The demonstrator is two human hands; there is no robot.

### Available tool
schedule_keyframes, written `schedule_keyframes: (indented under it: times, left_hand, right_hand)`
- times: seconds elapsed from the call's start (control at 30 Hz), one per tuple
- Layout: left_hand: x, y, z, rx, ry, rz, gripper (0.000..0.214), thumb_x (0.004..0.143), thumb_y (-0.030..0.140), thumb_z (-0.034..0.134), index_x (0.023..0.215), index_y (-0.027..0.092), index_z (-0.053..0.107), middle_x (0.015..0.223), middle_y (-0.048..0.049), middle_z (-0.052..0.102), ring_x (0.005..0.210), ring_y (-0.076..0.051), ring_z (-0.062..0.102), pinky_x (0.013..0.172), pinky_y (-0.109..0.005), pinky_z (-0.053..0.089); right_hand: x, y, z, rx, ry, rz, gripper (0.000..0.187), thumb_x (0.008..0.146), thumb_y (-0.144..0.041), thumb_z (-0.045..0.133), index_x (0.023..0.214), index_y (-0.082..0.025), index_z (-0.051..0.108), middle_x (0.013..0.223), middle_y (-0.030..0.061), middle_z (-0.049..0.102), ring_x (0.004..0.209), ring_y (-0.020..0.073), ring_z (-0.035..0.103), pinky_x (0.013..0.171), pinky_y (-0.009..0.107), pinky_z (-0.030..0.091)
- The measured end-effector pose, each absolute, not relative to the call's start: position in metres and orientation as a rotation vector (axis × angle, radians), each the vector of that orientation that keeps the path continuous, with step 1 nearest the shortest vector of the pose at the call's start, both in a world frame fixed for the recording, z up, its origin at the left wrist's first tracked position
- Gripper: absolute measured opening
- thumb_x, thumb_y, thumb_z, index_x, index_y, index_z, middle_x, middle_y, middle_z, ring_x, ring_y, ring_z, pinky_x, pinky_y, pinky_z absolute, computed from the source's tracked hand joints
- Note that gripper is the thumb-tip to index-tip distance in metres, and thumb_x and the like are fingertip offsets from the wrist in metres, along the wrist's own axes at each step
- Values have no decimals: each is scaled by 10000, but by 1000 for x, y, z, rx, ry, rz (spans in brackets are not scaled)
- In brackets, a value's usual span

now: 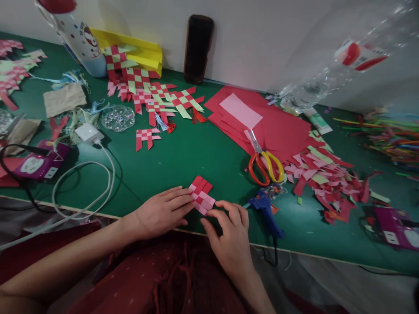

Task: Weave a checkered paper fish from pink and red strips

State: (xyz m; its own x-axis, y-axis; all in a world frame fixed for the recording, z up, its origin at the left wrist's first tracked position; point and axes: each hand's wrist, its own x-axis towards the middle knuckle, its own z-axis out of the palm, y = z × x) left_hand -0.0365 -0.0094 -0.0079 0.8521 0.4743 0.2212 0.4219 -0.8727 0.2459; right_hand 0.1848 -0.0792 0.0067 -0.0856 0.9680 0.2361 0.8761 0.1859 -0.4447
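Note:
A small woven piece of red and pink paper strips (202,195) lies on the green table in front of me. My left hand (166,208) rests flat, its outstretched fingertips on the paper's left edge. At the lower right corner, my right hand (229,224) has its fingers curved and its thumb apart, with fingertips at the strips' ends. Red-and-yellow-handled scissors (264,163) lie partly on a stack of red paper (281,131). Right of my right hand is a blue glue gun (267,213). Finished woven paper fish (139,78) are piled behind, and one smaller woven fish (148,136) lies apart.
Paper scraps (330,179) spread on the right, near a plastic bottle (322,87). A phone (198,49) leans on the wall. At left are a tumbler (80,39), a dish of beads (118,117), a white charger (89,133) with looping cable, and a purple power strip (42,161).

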Motion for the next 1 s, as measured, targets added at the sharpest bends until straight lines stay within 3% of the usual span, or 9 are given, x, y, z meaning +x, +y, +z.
schedule_keyframes:
  times: [0.23, 0.4, 0.57, 0.7, 0.83, 1.0]
  left_hand:
    - [-38, -14, -5, 2830, 724, 366, 421, 946, 387, 554, 1272, 121, 566, 1334, -129, 594, 1292, -257, 510, 1120, -423, 402]
    - [-42, -13, -2, 2817, 604, 306, 408, 917, 368, 592, 1306, 248, 557, 1402, -64, 536, 1371, -289, 414, 1146, -464, 351]
    - [-42, -13, -2, 2811, 618, 308, 470, 896, 383, 613, 1343, 266, 530, 1382, -62, 550, 1367, -307, 410, 1125, -494, 367]
    - [-41, -14, -3, 2817, 614, 290, 603, 889, 419, 620, 1427, 213, 443, 1392, -80, 552, 1373, -314, 402, 1134, -498, 359]
    - [-43, -16, -7, 2810, 615, 362, 567, 915, 416, 592, 1415, 181, 462, 1380, -96, 569, 1395, -299, 381, 1153, -492, 340]
    - [-45, -16, -11, 2828, 607, 405, 487, 947, 409, 545, 1387, 204, 507, 1379, -80, 577, 1384, -287, 407, 1164, -490, 333]
  right_hand:
    - [181, -76, 7, -1779, -1966, 279, 124, 904, -302, 602, 841, -225, 676, 1105, 68, 626, 1052, 265, 468, 914, 464, 389]
    - [175, -69, 10, -1729, -1893, 305, 124, 886, -207, 577, 812, -224, 674, 1070, 60, 625, 1041, 245, 473, 910, 443, 406]
    - [167, -66, 16, -1676, -1856, 339, 120, 893, -218, 578, 807, -228, 661, 1065, 56, 610, 1026, 236, 483, 899, 429, 430]
    - [176, -69, 25, -1618, -1888, 317, 83, 909, -207, 564, 917, -226, 644, 1073, 66, 593, 1036, 228, 501, 899, 415, 453]
    - [219, -76, 27, -1714, -1823, 47, 136, 910, -215, 558, 1036, -221, 608, 1041, 75, 620, 1004, 232, 555, 916, 444, 444]
    - [282, -93, 13, -2129, -1734, -171, 417, 921, -390, 528, 1265, -153, 524, 1168, 169, 599, 1092, 316, 526, 926, 538, 443]
